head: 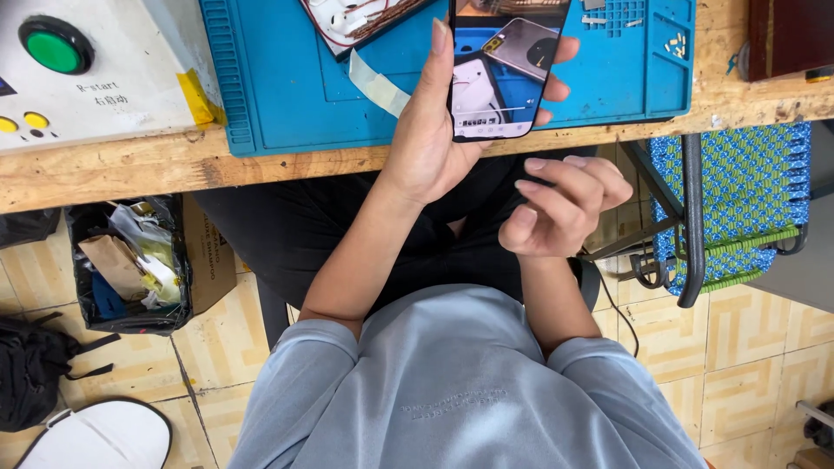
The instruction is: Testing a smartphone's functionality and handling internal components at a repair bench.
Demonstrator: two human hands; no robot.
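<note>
At the far left you have a white control box [95,69] on the wooden bench [104,169], with a round green button [56,47] and two small yellow ones; its left side runs out of the frame. Below the bench edge, on the tiled floor, a black bin bag [130,265] stuffed with paper scraps leans against a brown carton [211,256], and a black bag [35,369] and a white oval object [100,439] are cut off at the left and bottom edges.

Further right lies the blue work mat [287,87]. At its far edge a tray with white parts and red wire [356,17] is mostly cut off, so you cannot tell what it holds. A strip of pale tape [378,85] runs out from behind your left hand [430,143].

Your left hand grips a black smartphone [502,74] upright over the near edge of the mat, thumb along its left side, fingertips wrapping the right. The phone's top is out of frame; its lit screen shows a picture too small to read.

Your right hand [565,208] hovers just near of the phone, not touching it, fingers loosely curled and holding nothing.

Tiny metal bits [676,43] sit on the mat's far right corner. At the right stands a blue-green woven chair [738,200], with a dark box [790,35] on the bench partly cut off.
</note>
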